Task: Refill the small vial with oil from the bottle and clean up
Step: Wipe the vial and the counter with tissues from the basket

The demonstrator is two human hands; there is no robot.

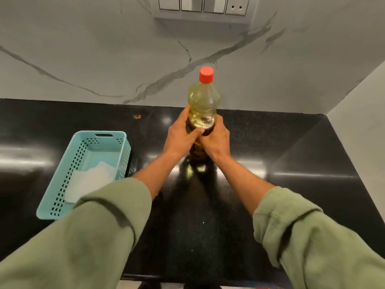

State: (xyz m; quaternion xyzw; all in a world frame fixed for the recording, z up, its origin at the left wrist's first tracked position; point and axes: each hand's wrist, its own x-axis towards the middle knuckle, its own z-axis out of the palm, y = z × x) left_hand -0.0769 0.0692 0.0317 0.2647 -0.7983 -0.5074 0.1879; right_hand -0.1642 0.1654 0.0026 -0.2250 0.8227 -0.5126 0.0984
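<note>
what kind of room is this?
Likely a home kitchen: a polished black stone counter against a marble-look wall with a switch and socket panel, and both hands holding a red-capped oil bottle.

We see two arms entering from 7 and 5 o'clock. Left sleeve (87, 232) and right sleeve (312, 236): olive-green soft fabric, loose fit, creased, cuffs pushed back and bunched below the elbow. Forearms bare past the cuffs. Left hand (180, 136) and right hand (216, 140) ungloved; we record one pale thumbnail.
</note>
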